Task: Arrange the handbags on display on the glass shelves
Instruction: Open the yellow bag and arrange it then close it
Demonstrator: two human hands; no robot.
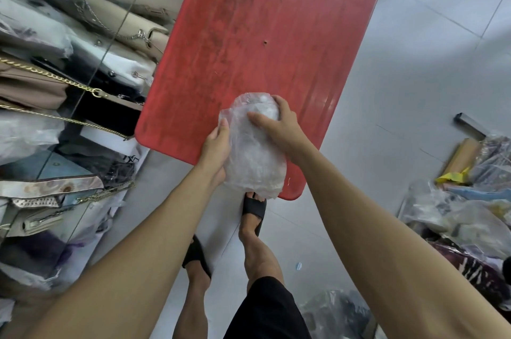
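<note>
Both hands point(215, 145) point(279, 125) clutch a plastic-wrapped bundle point(253, 153) over a red table point(262, 34) on grey floor tiles point(414, 89).

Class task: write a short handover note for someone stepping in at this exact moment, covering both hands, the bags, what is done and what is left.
Left hand and right hand both grip a plastic-wrapped bundle over the near end of the red table. What is inside cannot be told.
Done: many handbags already lie on the glass shelves at left.
Left: unwrap the bundle, shelve it, then work through the wrapped pile on the floor at right.
</note>
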